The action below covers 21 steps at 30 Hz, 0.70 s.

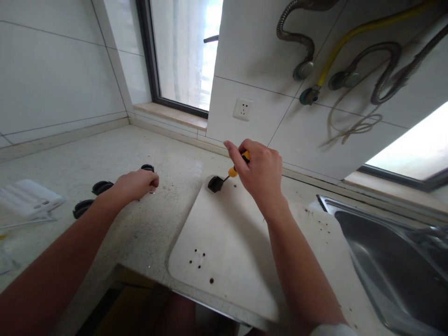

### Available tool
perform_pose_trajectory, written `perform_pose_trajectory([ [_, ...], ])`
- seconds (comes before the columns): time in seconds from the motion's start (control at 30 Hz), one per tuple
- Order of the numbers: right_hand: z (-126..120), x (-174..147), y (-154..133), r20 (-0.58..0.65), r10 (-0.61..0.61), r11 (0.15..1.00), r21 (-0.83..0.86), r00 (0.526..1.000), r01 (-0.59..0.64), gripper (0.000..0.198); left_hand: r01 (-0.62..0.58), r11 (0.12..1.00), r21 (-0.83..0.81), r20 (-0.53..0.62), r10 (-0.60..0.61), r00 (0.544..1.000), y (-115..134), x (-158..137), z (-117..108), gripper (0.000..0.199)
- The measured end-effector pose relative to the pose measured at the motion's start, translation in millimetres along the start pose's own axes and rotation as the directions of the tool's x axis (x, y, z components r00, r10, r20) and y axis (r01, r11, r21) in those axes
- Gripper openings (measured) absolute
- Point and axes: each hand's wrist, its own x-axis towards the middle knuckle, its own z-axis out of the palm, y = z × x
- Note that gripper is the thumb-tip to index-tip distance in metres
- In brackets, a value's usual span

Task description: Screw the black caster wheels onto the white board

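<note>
Yellow-and-black screwdriver (232, 171) gripped in the wrapped fingers of the right hand (261, 170); shaft angled down to a black caster (213, 184) at the white board's (224, 238) far left corner. Left hand (138, 183) held low at the speckled countertop (168, 144), fingers curled (anything pinched cannot be made out), near three separate casters (102, 187).

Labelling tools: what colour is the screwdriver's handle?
The screwdriver handle is yellow and black; see the head view.
</note>
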Motion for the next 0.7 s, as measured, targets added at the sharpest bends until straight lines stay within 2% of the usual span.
perform_pose_trajectory([
  [0.2,-1,2,3,-0.038,0.035,0.995,-0.090,0.999,-0.039,0.068,0.031,0.999,0.026,0.051,-0.032,0.998,-10,5,4,0.016],
  [0.33,-3,2,5,-0.033,0.012,0.998,-0.053,0.999,-0.014,0.065,0.008,1.000,-0.012,0.115,-0.007,0.993,-14,8,7,0.011],
  [0.43,-7,0,4,-0.109,-0.013,0.998,-0.062,0.994,0.006,0.060,-0.004,0.999,-0.037,0.131,0.009,0.991,-16,10,8,0.010],
  [0.57,-23,-1,-1,-0.232,-0.060,0.998,-0.044,0.971,0.051,0.055,-0.066,0.996,-0.053,0.071,0.070,0.995,-2,3,-2,0.013],
  [0.7,-42,-3,-8,-0.369,-0.048,0.987,0.123,0.928,0.100,0.053,-0.204,0.938,-0.280,-0.070,0.192,0.979,29,-16,-24,0.029],
])
